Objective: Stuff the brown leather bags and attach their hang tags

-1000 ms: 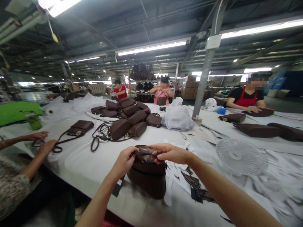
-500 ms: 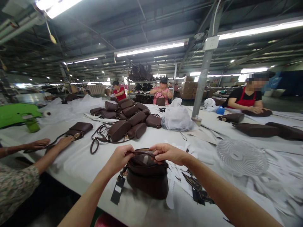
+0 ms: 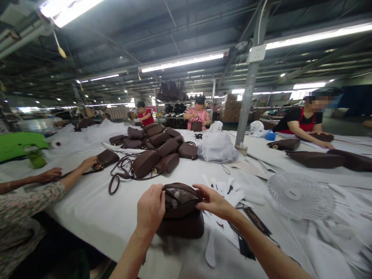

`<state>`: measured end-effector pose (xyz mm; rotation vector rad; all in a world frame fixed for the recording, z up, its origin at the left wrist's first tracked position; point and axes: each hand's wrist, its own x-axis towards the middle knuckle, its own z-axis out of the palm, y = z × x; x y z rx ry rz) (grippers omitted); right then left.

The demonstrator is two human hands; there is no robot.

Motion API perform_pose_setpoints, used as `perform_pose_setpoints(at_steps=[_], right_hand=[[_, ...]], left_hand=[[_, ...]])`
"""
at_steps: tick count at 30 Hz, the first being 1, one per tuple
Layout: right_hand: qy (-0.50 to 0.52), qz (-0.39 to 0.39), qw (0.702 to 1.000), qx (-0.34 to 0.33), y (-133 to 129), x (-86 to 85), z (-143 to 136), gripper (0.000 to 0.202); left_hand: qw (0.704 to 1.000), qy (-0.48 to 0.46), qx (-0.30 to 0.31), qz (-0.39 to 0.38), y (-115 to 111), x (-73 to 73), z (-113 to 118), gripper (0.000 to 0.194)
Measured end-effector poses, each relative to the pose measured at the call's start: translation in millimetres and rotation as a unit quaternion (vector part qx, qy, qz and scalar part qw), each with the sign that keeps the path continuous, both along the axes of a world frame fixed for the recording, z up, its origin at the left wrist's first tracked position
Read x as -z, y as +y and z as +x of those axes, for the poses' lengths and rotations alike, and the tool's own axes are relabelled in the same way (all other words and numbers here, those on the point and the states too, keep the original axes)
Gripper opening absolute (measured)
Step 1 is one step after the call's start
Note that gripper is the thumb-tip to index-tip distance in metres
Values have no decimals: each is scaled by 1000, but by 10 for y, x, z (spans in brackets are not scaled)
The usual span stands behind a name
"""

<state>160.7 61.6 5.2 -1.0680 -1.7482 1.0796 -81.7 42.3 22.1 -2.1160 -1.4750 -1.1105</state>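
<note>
A small dark brown bag (image 3: 181, 224) stands on the white table (image 3: 95, 209) in front of me, its top held apart with something pale and clear showing inside. My left hand (image 3: 151, 209) grips the left edge of the opening. My right hand (image 3: 213, 201) pinches the right edge. White paper strips (image 3: 223, 190) and dark printed tags (image 3: 255, 221) lie just right of the bag.
A pile of brown bags (image 3: 157, 149) with straps sits further back. A white fan (image 3: 300, 195) lies at right, and a plastic sack (image 3: 216, 147) stands beside a steel post (image 3: 247, 97). A co-worker's hands (image 3: 87, 162) at left touch a bag. Other people work across the table.
The bag has tipped down toward the table and its opening now faces me. My left hand has shifted onto the bag's left side. The co-worker's hand has reached further toward their bag.
</note>
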Motion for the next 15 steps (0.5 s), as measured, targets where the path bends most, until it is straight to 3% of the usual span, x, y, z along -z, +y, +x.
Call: perform_pose_setpoints(at_steps=[3,5,10,15], right_hand=[[24,23,999,37,-109,148,-22,25],[31,55,996,71,-228,179,-93,20],[24,188,971,145,-495,122,-267,10],[81,164,963,198,-537,201,-390,17]], left_hand=[[988,55,125,72,-226,122,172,21],[980,93,149,91,-334,208,313,23],[987,124,90,52,-426,256,576,28],[995,87,55,11,-450,245,691,11]])
